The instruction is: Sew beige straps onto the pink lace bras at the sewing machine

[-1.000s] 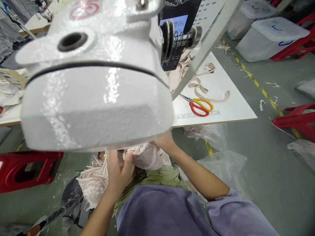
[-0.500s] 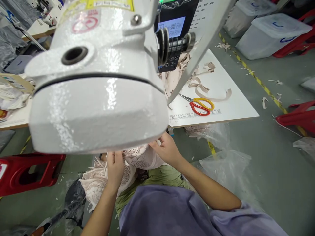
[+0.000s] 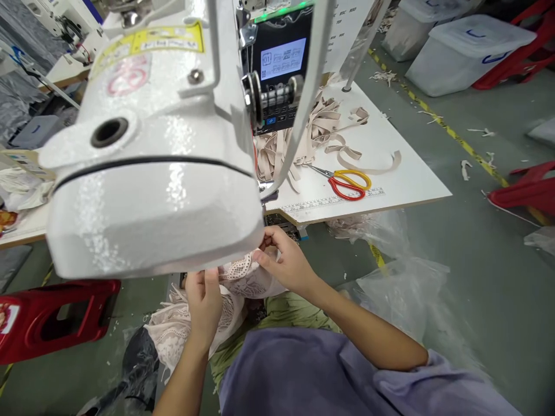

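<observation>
A white sewing machine [image 3: 156, 214] fills the upper left of the view, its head hanging over my hands and hiding the needle area. Below it, a pale pink lace bra [image 3: 251, 283] lies across my lap. My left hand [image 3: 204, 300] pinches the lace at its left part, fingertips partly under the machine head. On the other side, my right hand [image 3: 284, 260] grips the bra's upper edge between thumb and fingers. More pale lace pieces [image 3: 169, 332] with loose strap ends hang to the left of my left hand.
Scissors [image 3: 349, 184] with red and yellow handles lie on the white table [image 3: 407, 179], near beige elastic strips [image 3: 321, 124]. A lit control panel [image 3: 281, 60] stands behind the machine. Red stools [image 3: 82, 323], clear bins [image 3: 468, 55] and plastic bags [image 3: 403, 289] are around on the floor.
The view has shifted, so the machine sits further left and more of the panel and strips shows. Both hands keep hold of the lace bra; my right fingers have moved slightly.
</observation>
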Demonstrator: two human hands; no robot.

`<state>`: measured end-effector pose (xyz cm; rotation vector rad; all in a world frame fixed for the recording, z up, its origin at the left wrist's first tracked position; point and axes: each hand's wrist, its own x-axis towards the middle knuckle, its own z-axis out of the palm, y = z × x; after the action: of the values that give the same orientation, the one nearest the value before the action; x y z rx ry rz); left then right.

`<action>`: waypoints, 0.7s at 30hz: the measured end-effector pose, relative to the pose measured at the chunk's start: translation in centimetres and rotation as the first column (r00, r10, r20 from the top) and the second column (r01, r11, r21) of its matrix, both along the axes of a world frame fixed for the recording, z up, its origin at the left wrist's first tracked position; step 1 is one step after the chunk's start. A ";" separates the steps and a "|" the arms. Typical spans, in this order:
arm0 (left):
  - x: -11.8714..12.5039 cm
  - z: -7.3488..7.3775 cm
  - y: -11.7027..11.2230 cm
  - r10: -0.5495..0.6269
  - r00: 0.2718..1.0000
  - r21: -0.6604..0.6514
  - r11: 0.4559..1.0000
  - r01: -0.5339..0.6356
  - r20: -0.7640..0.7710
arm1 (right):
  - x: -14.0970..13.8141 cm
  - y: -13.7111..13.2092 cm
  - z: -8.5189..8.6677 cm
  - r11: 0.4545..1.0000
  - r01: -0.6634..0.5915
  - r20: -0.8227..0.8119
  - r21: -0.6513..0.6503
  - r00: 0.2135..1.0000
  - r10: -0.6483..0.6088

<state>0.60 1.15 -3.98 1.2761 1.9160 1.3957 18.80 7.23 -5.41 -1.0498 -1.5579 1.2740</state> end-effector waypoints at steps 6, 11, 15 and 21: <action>0.0 0.3 0.1 -0.056 0.998 0.056 0.997 0.057 -0.018 | -0.6 0.1 -0.4 0.998 -0.019 -0.014 -0.057 1.000 0.018; 0.5 0.5 -0.9 -0.149 0.989 0.065 0.987 0.149 -0.011 | -0.1 -0.2 -0.2 0.980 -0.088 -0.118 -0.176 0.991 0.068; 1.3 0.4 -3.2 -0.264 0.962 0.035 0.964 0.262 0.063 | 1.7 -1.4 0.7 0.928 -0.208 -0.155 -0.309 0.974 0.166; 3.0 -0.1 -3.7 -0.359 0.908 -0.050 0.925 0.377 0.214 | 4.9 -2.5 1.1 0.949 -0.174 -0.018 -0.262 0.984 0.176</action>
<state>3.56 -2.54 -4.13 1.3150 1.4903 1.1776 23.66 4.72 -4.33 -1.0963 -1.5422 1.6366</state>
